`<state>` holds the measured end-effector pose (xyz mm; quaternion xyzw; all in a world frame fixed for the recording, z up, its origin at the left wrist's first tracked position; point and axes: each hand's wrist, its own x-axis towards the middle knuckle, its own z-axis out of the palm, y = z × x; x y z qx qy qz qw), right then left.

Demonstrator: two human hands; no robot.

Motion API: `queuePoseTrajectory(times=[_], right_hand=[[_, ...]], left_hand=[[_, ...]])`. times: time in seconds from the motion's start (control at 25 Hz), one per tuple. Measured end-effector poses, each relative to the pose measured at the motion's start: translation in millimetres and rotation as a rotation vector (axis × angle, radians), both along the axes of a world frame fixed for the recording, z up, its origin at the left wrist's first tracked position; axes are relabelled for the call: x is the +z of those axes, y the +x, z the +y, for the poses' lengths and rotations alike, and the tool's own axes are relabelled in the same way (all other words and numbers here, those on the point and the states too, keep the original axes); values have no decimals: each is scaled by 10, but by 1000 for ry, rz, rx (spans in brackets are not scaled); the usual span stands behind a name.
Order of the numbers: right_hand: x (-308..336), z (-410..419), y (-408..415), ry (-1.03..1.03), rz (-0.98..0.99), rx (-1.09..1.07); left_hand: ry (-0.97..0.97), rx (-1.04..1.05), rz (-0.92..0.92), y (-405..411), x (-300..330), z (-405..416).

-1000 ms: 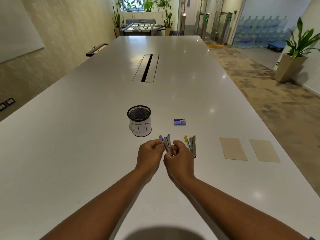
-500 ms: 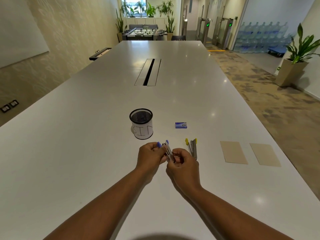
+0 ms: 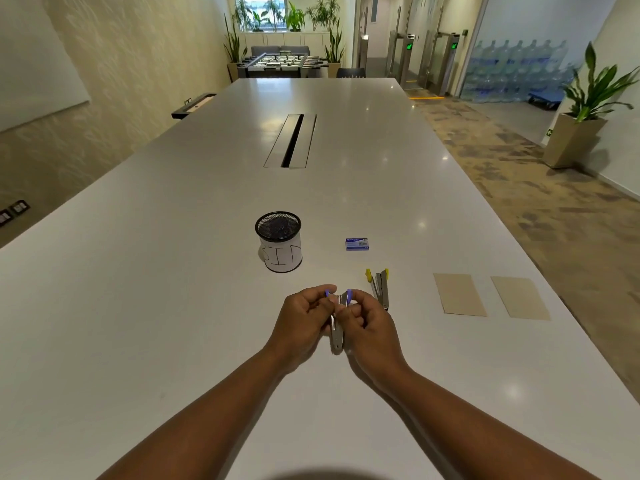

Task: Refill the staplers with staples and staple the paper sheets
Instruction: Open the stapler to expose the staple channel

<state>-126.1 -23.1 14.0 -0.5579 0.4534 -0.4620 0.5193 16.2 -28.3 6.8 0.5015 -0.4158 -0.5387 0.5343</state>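
**Blue-tipped stapler held in both hands above the table**

A small metal stapler with blue tips (image 3: 337, 318) is held at the lower centre of the frame, between both hands. The left hand (image 3: 304, 318) is curled around its left side, with the thumb and fingers closed on the upper part near the blue ends. The right hand (image 3: 369, 322) is closed on its right side, the fingertips pinched at the top of the stapler. The silver hinge end is seen pointing down toward the bottom of the frame, between the two wrists.

Just to the right of the hands, a second stapler with yellow tips (image 3: 379, 287) is laid on the white table (image 3: 173, 306), its two arms spread apart. Above it, near the centre of the frame, a small blue staple box (image 3: 357, 244) is placed flat. To the left of the box, a black mesh cup (image 3: 278, 240) wrapped in a white handwritten label stands upright. At the right of the frame, two tan paper sheets (image 3: 459, 294) are laid side by side, slightly apart, near the table edge.
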Motion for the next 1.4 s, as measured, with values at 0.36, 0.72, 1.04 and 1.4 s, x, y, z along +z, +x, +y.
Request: queuePoseTrajectory(times=[0.36,0.72,1.04,1.4], right_hand=[[-14,16,-16,-127,182,38],[-46,32,-37,-184,155,-67],[-54,114,-29,-316,340,-154],[-118,330,-374,-458,710,-162]], left_hand=[[-142,152,-459,-210,53,69],[-74,326,-288,-157,-2,-41],[-60,466,-5,-25,32,-63],[-67,412,-142,-45,-44,-89]])
